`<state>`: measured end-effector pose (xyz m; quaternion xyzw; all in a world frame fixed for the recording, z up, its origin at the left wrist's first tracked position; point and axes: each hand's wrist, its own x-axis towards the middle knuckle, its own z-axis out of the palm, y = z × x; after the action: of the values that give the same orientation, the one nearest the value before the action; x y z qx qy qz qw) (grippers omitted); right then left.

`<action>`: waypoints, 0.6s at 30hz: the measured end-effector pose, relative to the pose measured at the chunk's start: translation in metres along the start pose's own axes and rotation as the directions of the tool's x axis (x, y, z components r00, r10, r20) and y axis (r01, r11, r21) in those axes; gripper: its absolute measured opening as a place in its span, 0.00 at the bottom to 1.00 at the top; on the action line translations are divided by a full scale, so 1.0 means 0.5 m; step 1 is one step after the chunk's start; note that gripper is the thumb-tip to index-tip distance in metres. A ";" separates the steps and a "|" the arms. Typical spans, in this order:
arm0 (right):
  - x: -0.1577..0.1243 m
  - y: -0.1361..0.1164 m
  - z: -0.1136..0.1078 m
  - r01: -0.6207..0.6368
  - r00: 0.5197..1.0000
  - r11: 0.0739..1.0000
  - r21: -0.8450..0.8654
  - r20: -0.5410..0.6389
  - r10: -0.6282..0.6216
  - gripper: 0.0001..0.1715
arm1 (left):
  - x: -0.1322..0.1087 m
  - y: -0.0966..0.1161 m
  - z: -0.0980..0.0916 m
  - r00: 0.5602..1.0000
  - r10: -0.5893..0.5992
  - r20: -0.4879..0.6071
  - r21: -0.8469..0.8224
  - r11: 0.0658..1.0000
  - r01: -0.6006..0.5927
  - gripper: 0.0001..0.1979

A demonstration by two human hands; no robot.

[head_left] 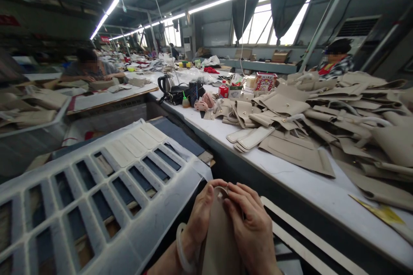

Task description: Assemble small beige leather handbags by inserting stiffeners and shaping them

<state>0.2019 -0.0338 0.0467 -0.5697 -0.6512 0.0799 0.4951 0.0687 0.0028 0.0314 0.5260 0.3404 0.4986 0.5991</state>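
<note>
Between my hands is a long beige leather-like piece (pixel 219 236) with a rounded end and a small pale spot near its tip. My left hand (pixel 201 210) grips its left edge, the thumb along the side and the fingers behind the tip. My right hand (pixel 250 219) closes on the right edge, fingertips meeting the left ones at the rounded end. A pale band circles my left wrist. Part of the piece's lower length drops out of the frame, and what lies behind it is hidden.
A white slotted sheet (pixel 129 223) lies at left, with flat pale pieces (pixel 138 142) at its far end. On the white table (pixel 226 131) are a large heap of beige pieces (pixel 290 107), a pink fan (pixel 206 102), a red can (pixel 223 90) and a kettle (pixel 166 84). Other people sit farther back.
</note>
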 end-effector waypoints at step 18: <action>-0.020 -0.029 -0.063 0.446 0.895 0.895 -0.018 0.019 -0.445 0.13 | 0.026 0.031 -0.029 0.947 -0.137 0.291 0.134 0.986 0.102 0.13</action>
<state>0.2140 -0.0616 0.0667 -0.4103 -0.7687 -0.0385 0.4891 0.0552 0.0188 0.0450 0.6079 0.3057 0.3552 0.6409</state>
